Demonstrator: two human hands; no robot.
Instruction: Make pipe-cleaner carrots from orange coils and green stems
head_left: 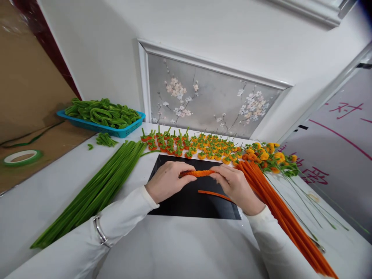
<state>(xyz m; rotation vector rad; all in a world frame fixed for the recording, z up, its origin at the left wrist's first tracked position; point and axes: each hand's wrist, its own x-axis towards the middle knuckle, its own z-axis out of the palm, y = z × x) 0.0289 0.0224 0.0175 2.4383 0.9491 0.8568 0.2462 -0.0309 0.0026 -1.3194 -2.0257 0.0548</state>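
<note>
Between my two hands, a short orange pipe cleaner coil (201,173) is stretched level above a black mat (186,201). My left hand (170,179) pinches its left end between thumb and fingers. At the other end, my right hand (234,184) pinches it the same way. A straight orange pipe cleaner piece (213,193) lies on the mat below, its right end hidden by my right hand. Close to my right forearm runs a bundle of long orange pipe cleaners (270,201). Long green pipe cleaners (99,190) lie bundled left of the mat.
Behind the mat stand rows of small orange persimmon-like pieces with green tops (188,144). Yellow-orange flowers with long stems (270,155) lie at right. A blue tray (116,131) of green coiled pieces is at back left, near green tape (23,157). A framed picture (209,93) leans behind.
</note>
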